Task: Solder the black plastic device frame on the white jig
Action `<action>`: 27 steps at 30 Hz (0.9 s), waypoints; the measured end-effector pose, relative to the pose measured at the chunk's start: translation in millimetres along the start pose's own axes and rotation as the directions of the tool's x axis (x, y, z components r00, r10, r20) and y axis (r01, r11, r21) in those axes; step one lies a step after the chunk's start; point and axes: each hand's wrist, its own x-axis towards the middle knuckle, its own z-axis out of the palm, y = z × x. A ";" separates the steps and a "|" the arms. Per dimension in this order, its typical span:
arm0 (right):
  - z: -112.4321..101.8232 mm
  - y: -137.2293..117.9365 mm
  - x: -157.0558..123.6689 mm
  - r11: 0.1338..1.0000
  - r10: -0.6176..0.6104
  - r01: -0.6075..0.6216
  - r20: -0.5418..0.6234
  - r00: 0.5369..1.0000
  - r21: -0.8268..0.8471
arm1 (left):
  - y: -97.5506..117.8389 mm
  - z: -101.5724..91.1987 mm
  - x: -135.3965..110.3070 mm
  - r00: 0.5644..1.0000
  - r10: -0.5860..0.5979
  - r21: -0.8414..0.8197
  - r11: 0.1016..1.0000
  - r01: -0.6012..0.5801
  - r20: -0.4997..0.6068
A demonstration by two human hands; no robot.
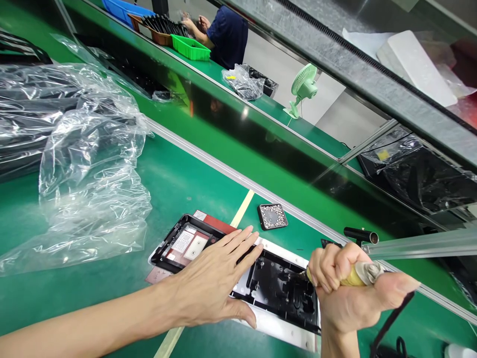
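A long black plastic housing (276, 283) lies in a white fixture (285, 334), its moulded inner side facing up. My left hand (218, 276) rests flat across its middle, fingers stretched out, and hides part of it. At the housing's left end an open frame (169, 239) shows a label and a white plate. My right hand (348, 288) is wrapped around a yellow screwdriver (352, 277) with a grey end. The tool's tip points down into the right part of the housing; exact contact there is hard to see. A small black tray of screws (273, 217) sits just beyond.
Clear plastic bags (93, 189) with black parts cover the left of the green bench. A metal rail (208, 156) crosses behind the work. Farther back are a green fan (303, 87), a green basket (191, 47) and a co-worker in dark clothing (229, 37).
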 end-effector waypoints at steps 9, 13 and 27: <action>-0.6 0.8 0.1 1.000 0.018 -0.018 -0.001 1.000 0.016 | 1.4 -0.3 -1.7 1.000 0.009 0.002 1.000 -0.009 -0.019; -1.4 0.8 0.7 0.999 0.020 -0.021 0.020 1.000 0.026 | 1.4 -1.2 -0.6 1.000 -0.002 0.015 1.000 0.001 0.020; -2.1 -1.3 0.2 1.000 0.007 -0.007 0.006 1.000 0.029 | 0.9 -0.7 0.2 1.000 -0.002 -0.005 1.000 0.002 -0.004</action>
